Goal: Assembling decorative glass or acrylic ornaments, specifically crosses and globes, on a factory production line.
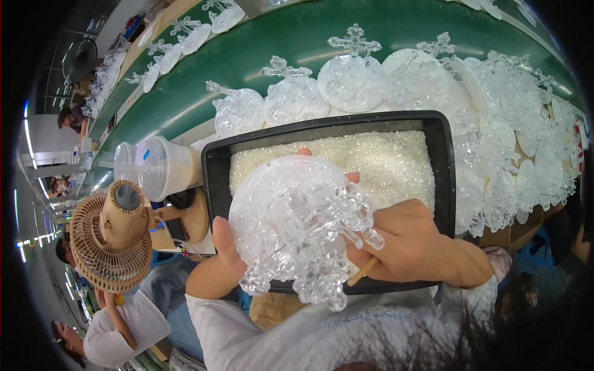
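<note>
My left hand point(226, 250) is wrapped around a clear, round-based ornament point(288, 204) from beneath, its thumb at the left edge and fingertips showing past the far edge. The ornament has moulded transparent figures on it and is tilted over a black tray point(450, 191). My right hand point(411, 244) is closed around a thin wooden stick point(363, 272), close against the ornament's right side; the stick's far end is hidden. Glittering whitish granules point(396, 162) fill the tray.
Similar ornaments with crosses point(351, 80) stand in a row behind the tray, and many more crowd the right. A green conveyor belt point(297, 69) runs beyond. At left are a beige fan point(111, 244) and a lidded plastic tub point(162, 168). A co-worker point(127, 328) sits lower left.
</note>
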Tool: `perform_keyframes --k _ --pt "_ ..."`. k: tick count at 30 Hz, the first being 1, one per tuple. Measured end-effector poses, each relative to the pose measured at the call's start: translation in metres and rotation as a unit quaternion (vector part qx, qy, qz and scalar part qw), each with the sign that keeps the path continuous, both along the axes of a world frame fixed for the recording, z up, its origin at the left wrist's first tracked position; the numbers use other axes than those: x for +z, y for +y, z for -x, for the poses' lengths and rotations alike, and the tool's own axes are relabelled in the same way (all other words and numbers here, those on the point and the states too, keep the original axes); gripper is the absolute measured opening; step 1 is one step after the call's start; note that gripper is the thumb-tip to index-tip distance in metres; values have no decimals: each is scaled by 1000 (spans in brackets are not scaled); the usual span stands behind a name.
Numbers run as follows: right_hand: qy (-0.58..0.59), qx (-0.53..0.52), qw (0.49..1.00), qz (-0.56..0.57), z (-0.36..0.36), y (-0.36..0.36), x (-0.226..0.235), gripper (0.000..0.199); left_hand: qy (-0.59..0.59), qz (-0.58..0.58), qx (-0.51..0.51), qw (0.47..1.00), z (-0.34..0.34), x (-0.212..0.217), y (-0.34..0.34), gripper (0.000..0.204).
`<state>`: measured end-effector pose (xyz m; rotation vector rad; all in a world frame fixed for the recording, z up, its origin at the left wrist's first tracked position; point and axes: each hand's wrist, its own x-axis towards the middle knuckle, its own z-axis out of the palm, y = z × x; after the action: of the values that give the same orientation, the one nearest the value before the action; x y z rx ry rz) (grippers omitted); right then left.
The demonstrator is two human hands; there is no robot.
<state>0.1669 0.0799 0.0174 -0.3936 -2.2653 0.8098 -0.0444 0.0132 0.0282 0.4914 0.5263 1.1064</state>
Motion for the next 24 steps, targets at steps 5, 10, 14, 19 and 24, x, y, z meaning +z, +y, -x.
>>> perform_keyframes --k 5,10,14,19,24 --pt "-27 12 999 -26 -3 6 7 22 1 50 28 998 0 5 -3 123" --pt "118 -48 991 -39 -9 11 4 29 28 81 24 996 7 6 -3 122" --pt "75 -145 974 156 -6 3 9 29 -42 103 -40 993 9 8 -4 117" --pt "109 -132 980 105 -4 4 9 26 32 48 -21 998 13 3 -7 124" --pt "138 -62 988 15 -23 6 24 24 -98 108 -51 988 11 12 -2 118"
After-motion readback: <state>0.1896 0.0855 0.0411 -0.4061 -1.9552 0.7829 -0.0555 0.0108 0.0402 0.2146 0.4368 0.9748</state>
